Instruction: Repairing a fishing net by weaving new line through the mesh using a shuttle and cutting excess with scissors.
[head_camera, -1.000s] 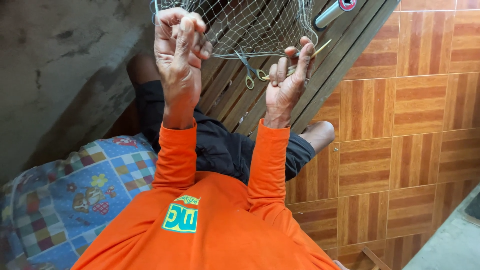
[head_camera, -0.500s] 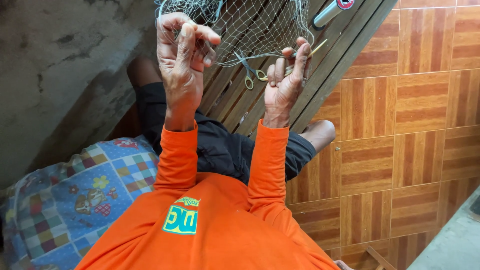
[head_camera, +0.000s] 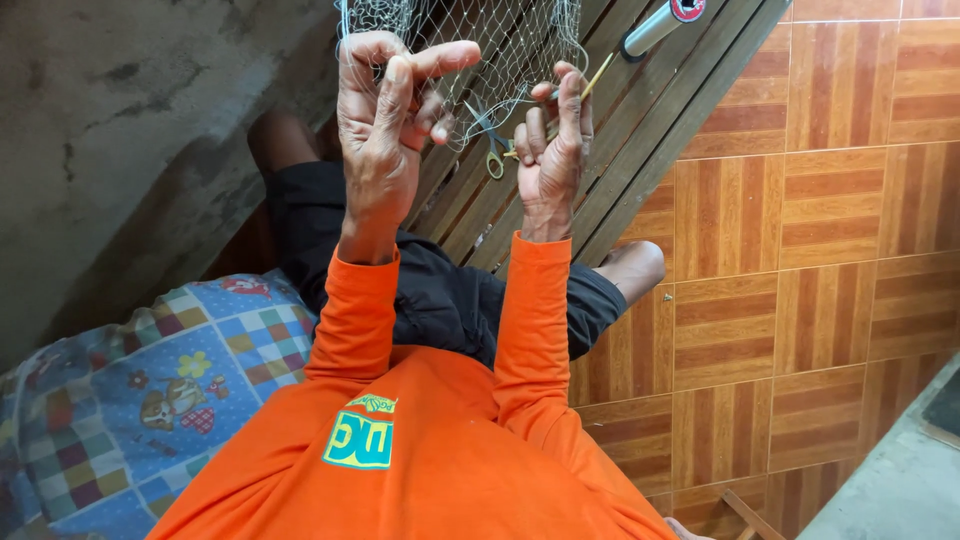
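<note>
You are partway through working on the fine pale mesh fishing net, which hangs from above the top edge of the view and drapes down in front of the slanted brown wooden slats; how much of it is finished I cannot tell, since only its lower part shows and no completed or damaged stretch stands out. Your left hand is raised and closed on the net's left edge, fingers curled around gathered strands with the index finger stretched out to the right. Your right hand is closed too, pinching a thin yellowish stick-like netting tool that points up and right against the mesh. The net looks light, limp and loosely bunched, its small cells open between your two hands. A pair of scissors with yellow-green handles sits behind the mesh between your hands, untouched. Judging by this, the work on the lower edge is in hand, with the strands between your fingers left to deal with.
</note>
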